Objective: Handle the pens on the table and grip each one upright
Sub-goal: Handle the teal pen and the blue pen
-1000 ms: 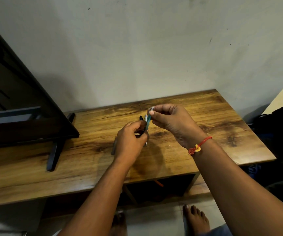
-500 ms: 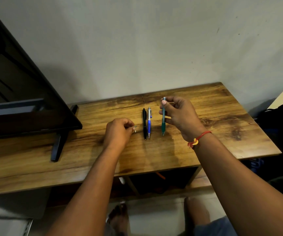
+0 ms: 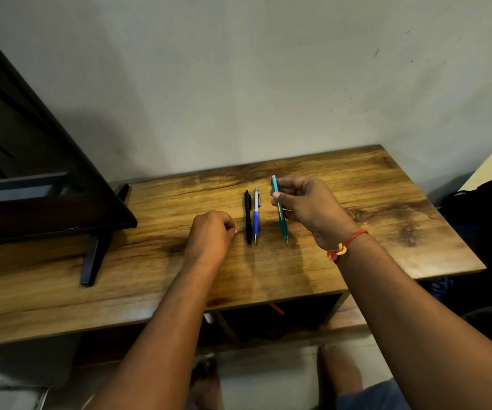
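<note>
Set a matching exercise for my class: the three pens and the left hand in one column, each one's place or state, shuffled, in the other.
1 black pen
2 blue pen
3 green pen
4 left hand

A gripped by the right hand, tip down
B fingers curled, holding nothing
C lying on the table, between two pens
D lying on the table, nearest the left hand

Pairs: 1-D, 2-C, 3-A, 4-B
</note>
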